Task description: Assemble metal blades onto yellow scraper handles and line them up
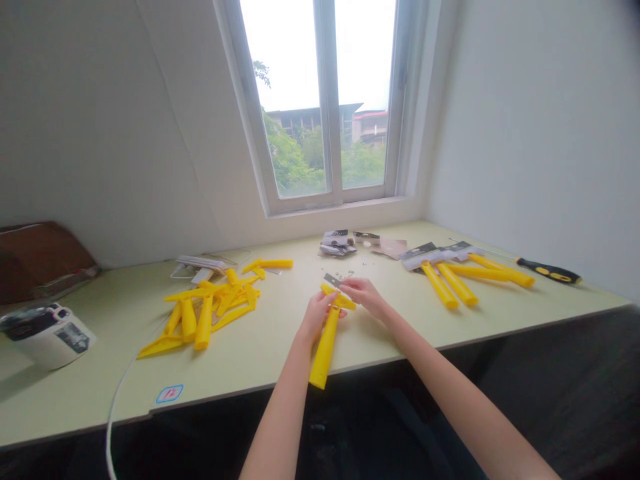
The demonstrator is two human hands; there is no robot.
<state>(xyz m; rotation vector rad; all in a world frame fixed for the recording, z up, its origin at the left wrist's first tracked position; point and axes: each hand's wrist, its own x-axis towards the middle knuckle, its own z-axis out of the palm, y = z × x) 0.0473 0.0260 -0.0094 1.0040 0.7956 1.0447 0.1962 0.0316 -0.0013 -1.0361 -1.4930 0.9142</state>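
My left hand (316, 316) is closed round the neck of a yellow scraper handle (325, 350), whose grip points down toward me over the table's front edge. Between the fingers of my right hand (364, 294) is a small grey metal blade (332, 280), held at the handle's head. Just beyond my hands lie several tiny metal pieces (345, 274), too small to name. To the left rests a pile of loose yellow scraper handles (204, 323). On the right are several yellow-handled scrapers (457, 285) with wide blades in printed covers.
Stacked blades in packaging (337, 244) lie at the back, near brown paper (393, 248). A black-and-yellow screwdriver (549, 271) is far right. At left stand a white mug-like container (53, 340) and a brown box (45, 260). A white cable (114, 400) crosses the front edge.
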